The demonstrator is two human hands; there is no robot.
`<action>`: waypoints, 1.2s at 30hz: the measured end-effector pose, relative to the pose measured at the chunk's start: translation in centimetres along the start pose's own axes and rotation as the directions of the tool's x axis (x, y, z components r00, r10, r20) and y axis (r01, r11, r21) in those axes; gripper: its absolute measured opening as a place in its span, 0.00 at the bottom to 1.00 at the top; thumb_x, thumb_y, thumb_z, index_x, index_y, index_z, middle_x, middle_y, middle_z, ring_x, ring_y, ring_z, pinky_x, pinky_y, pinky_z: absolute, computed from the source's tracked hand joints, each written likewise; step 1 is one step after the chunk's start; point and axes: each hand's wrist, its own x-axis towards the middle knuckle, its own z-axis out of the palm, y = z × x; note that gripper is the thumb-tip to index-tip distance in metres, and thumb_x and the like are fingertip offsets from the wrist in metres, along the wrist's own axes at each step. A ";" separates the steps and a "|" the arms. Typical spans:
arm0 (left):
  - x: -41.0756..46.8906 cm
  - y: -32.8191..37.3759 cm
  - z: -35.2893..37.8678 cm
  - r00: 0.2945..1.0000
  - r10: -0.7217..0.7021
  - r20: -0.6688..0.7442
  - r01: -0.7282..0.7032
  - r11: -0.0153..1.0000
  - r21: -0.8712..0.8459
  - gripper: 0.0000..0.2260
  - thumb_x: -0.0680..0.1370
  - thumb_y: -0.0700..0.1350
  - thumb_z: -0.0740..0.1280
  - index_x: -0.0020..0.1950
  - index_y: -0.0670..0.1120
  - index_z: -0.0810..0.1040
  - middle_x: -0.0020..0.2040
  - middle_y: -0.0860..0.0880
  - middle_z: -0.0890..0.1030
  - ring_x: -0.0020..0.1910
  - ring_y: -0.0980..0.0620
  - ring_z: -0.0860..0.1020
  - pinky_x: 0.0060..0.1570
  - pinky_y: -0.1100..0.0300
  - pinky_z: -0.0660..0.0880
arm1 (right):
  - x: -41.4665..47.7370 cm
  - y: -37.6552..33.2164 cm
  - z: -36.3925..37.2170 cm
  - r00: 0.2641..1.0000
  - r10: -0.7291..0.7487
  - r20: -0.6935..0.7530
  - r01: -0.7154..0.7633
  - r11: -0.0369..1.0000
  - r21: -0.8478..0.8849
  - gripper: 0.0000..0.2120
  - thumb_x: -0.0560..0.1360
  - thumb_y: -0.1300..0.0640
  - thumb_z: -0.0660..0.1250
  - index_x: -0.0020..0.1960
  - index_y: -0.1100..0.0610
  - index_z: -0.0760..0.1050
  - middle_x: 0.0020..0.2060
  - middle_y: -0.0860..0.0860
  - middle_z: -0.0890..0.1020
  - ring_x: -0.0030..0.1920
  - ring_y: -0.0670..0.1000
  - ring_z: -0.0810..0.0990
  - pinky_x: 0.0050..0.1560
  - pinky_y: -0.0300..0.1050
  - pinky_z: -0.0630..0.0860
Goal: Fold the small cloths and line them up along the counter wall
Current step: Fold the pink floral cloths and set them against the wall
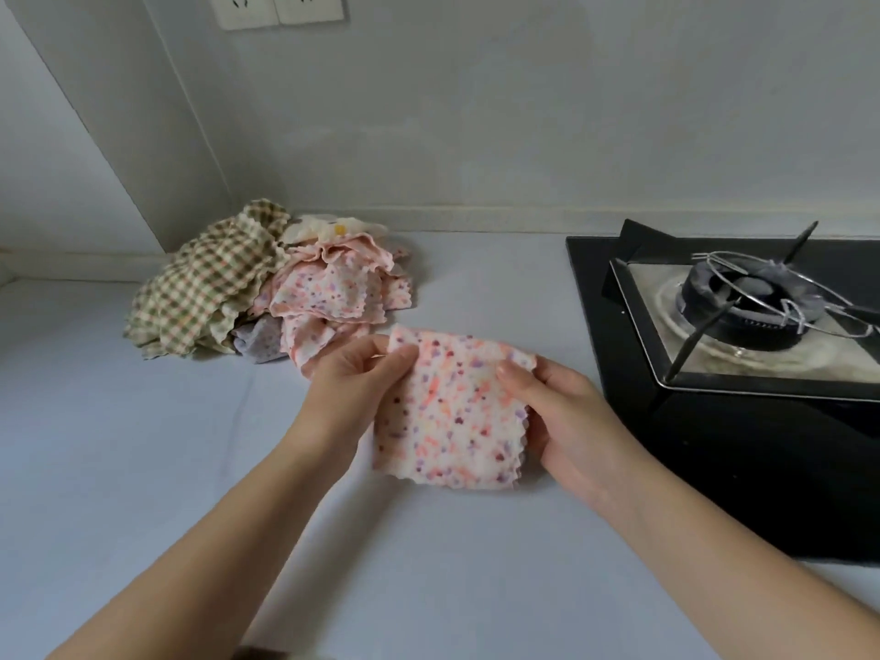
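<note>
- Far left, near the wall corner: we note a loose pile of unfolded cloths (266, 283) on the counter (119, 445). A green-checked cloth (200, 288) lies on its left side; pink dotted cloths (333, 288) are heaped on its right; a bit of grey-lilac fabric (259, 343) shows at its near edge.
- Far wall, top left: two white sockets (278, 9).
- Centre left: the left hand (355, 378) pinches the upper left corner of the dotted cloth (452, 416), thumb on top, fingers curled behind.
- Centre: we see this cloth, white with pink, orange and purple dots, folded to a rough square with scalloped edges on its right side. It is held just near of the pile; we cannot tell whether its lower edge touches the counter.
- Centre right: the right hand (566, 421) grasps the cloth's right edge, thumb pressed on the upper face, fingers beneath.
- Right: a black gas hob (714, 469) with a burner (752, 297) and metal pan support.
</note>
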 end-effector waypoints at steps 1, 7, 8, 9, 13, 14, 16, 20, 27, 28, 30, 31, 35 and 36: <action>-0.1 0.9 0.1 1.000 -0.020 0.002 0.020 1.000 -0.019 0.07 0.75 0.45 0.69 0.44 0.42 0.80 0.42 0.44 0.81 0.41 0.49 0.77 0.42 0.58 0.73 | -0.1 -1.0 -0.1 1.000 0.015 0.004 -0.015 1.000 0.000 0.08 0.77 0.60 0.64 0.54 0.59 0.80 0.48 0.55 0.85 0.49 0.52 0.84 0.51 0.46 0.80; -1.3 9.3 3.6 0.993 -0.049 0.108 0.050 0.999 -0.005 0.09 0.75 0.47 0.68 0.39 0.45 0.82 0.39 0.45 0.81 0.39 0.50 0.76 0.40 0.59 0.74 | -3.1 -9.1 -1.0 0.998 0.061 -0.007 -0.061 0.998 0.010 0.07 0.75 0.58 0.65 0.50 0.57 0.81 0.49 0.55 0.85 0.51 0.52 0.83 0.55 0.49 0.77; -1.5 10.8 4.6 0.989 -0.066 0.130 0.065 0.998 0.006 0.09 0.76 0.46 0.67 0.37 0.46 0.82 0.38 0.46 0.81 0.38 0.50 0.77 0.39 0.59 0.74 | -3.9 -10.6 -1.1 0.997 0.081 -0.006 -0.081 0.996 0.025 0.09 0.74 0.55 0.66 0.51 0.56 0.81 0.50 0.55 0.85 0.52 0.53 0.83 0.58 0.51 0.76; -1.8 12.4 5.9 0.982 -0.089 0.165 0.088 0.996 0.014 0.10 0.77 0.46 0.66 0.37 0.47 0.82 0.38 0.47 0.81 0.38 0.51 0.78 0.40 0.59 0.75 | -4.9 -12.2 -1.4 0.995 0.099 -0.009 -0.099 0.994 0.037 0.11 0.73 0.53 0.66 0.52 0.56 0.80 0.51 0.55 0.84 0.54 0.54 0.82 0.60 0.53 0.74; -3.3 17.9 11.3 0.959 -0.119 0.257 0.117 0.993 0.022 0.09 0.77 0.46 0.66 0.42 0.43 0.81 0.42 0.43 0.82 0.44 0.45 0.80 0.51 0.50 0.76 | -8.8 -17.9 -3.6 0.997 0.072 -0.034 -0.069 0.995 0.078 0.13 0.76 0.53 0.64 0.56 0.59 0.78 0.52 0.56 0.84 0.55 0.54 0.82 0.60 0.52 0.75; -3.7 19.1 12.8 0.959 -0.117 0.260 0.113 0.993 0.027 0.09 0.77 0.46 0.66 0.41 0.42 0.81 0.42 0.43 0.81 0.43 0.45 0.79 0.52 0.49 0.76 | -9.9 -19.3 -4.5 0.998 0.055 -0.043 -0.050 0.993 0.108 0.12 0.76 0.54 0.64 0.55 0.59 0.79 0.51 0.56 0.84 0.54 0.53 0.83 0.59 0.51 0.76; -4.8 20.9 16.0 0.954 -0.090 0.285 0.086 0.996 0.025 0.09 0.78 0.44 0.66 0.39 0.45 0.81 0.39 0.44 0.80 0.41 0.46 0.77 0.49 0.50 0.74 | -12.2 -21.8 -6.9 0.996 0.027 -0.079 -0.014 0.988 0.152 0.10 0.77 0.56 0.63 0.52 0.60 0.80 0.50 0.56 0.85 0.52 0.52 0.83 0.55 0.48 0.77; -8.4 22.5 23.4 0.972 0.055 0.230 -0.090 0.986 0.143 0.09 0.78 0.41 0.65 0.39 0.49 0.79 0.38 0.51 0.79 0.37 0.54 0.76 0.38 0.62 0.73 | -17.6 -25.6 -12.2 0.985 -0.038 -0.171 0.050 0.996 0.068 0.12 0.80 0.54 0.59 0.57 0.56 0.78 0.54 0.53 0.84 0.57 0.52 0.81 0.60 0.50 0.75; -16.9 23.5 38.6 0.749 -0.335 0.571 0.436 0.899 -0.044 0.18 0.83 0.49 0.52 0.54 0.39 0.78 0.49 0.41 0.84 0.48 0.44 0.83 0.46 0.54 0.78 | -28.6 -30.2 -21.4 0.890 -0.442 -0.112 0.274 0.714 -0.644 0.18 0.83 0.59 0.54 0.62 0.37 0.70 0.57 0.26 0.75 0.63 0.31 0.70 0.66 0.31 0.66; -17.6 23.6 40.6 0.706 -0.324 0.629 0.471 0.879 -0.076 0.20 0.83 0.50 0.51 0.55 0.38 0.77 0.51 0.40 0.84 0.50 0.44 0.83 0.48 0.54 0.78 | -29.7 -30.5 -23.0 0.892 -0.448 -0.064 0.278 0.653 -0.704 0.19 0.83 0.60 0.54 0.66 0.39 0.68 0.62 0.28 0.73 0.66 0.32 0.68 0.68 0.30 0.63; -18.5 23.8 44.5 0.634 -0.296 0.714 0.500 0.861 -0.087 0.23 0.83 0.52 0.50 0.58 0.36 0.77 0.54 0.39 0.82 0.54 0.43 0.81 0.52 0.54 0.78 | -31.3 -31.0 -26.5 0.891 -0.454 -0.013 0.261 0.536 -0.803 0.20 0.82 0.59 0.56 0.71 0.43 0.65 0.69 0.35 0.69 0.69 0.36 0.66 0.70 0.34 0.62; -18.7 24.0 46.2 0.610 -0.304 0.732 0.512 0.856 -0.072 0.24 0.83 0.54 0.51 0.58 0.36 0.77 0.55 0.39 0.82 0.55 0.43 0.81 0.53 0.54 0.77 | -31.7 -31.1 -28.5 0.884 -0.467 -0.003 0.225 0.431 -0.874 0.20 0.82 0.56 0.57 0.73 0.44 0.64 0.70 0.39 0.69 0.70 0.37 0.65 0.72 0.35 0.60; -18.8 24.0 53.2 0.588 -0.348 0.730 0.491 0.871 0.020 0.17 0.82 0.49 0.58 0.54 0.37 0.79 0.48 0.41 0.83 0.45 0.47 0.83 0.43 0.58 0.80 | -33.2 -32.1 -35.3 0.903 -0.428 0.047 0.037 -0.032 -0.999 0.28 0.78 0.42 0.51 0.76 0.49 0.61 0.74 0.42 0.63 0.74 0.36 0.49 0.73 0.35 0.40; -18.7 23.7 54.8 0.588 -0.361 0.724 0.490 0.871 0.037 0.15 0.81 0.46 0.59 0.53 0.36 0.79 0.46 0.41 0.83 0.43 0.48 0.83 0.41 0.58 0.80 | -33.4 -32.3 -36.9 0.915 -0.399 0.059 0.028 -0.084 -0.996 0.30 0.77 0.40 0.50 0.76 0.49 0.59 0.75 0.42 0.59 0.75 0.36 0.45 0.74 0.39 0.38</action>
